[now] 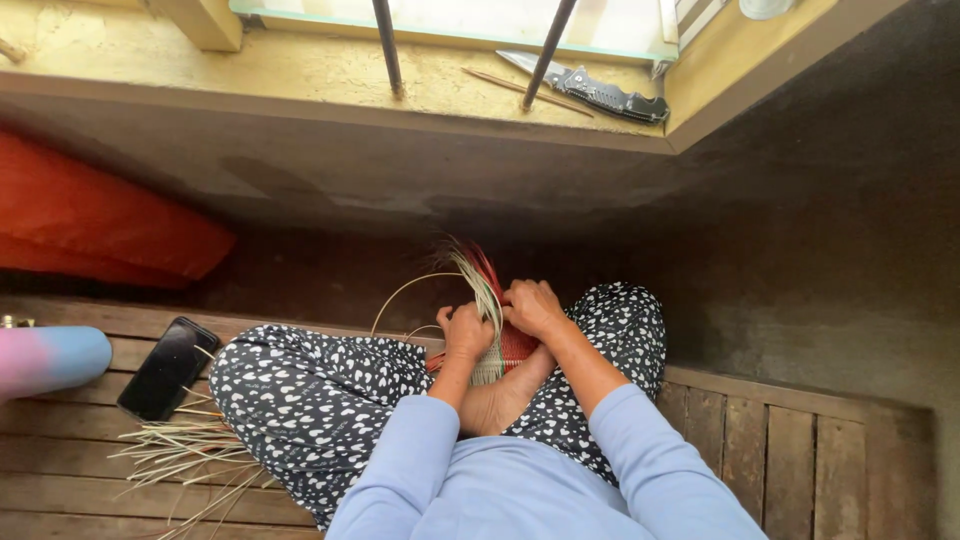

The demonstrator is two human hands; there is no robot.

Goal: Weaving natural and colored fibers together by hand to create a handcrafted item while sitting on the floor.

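While I sit cross-legged on the wooden planks (800,440), the weave (505,355) sits right between my two hands, resting over my crossed legs. My left hand (466,331) is closed on its near-left edge, fingers curled tight around a bunch of strands. My right hand (533,307) is closed too, pinching the strands just beside the left, knuckles nearly touching it. From that grip the loose strands (472,268), pale and red, fan upward and away from me, so the long axis runs straight ahead from my wrists. One pale strand loops out to the left in an arc. Both hands are equally close; neither has to reach. My fingers cover the spot where the strands cross, so I cannot tell which strand lies over which, and the lower part of the weave is hidden behind my wrists. Well to my left lie spare straws (185,455) and a phone (167,368); far ahead on the sill rests a knife (590,90).
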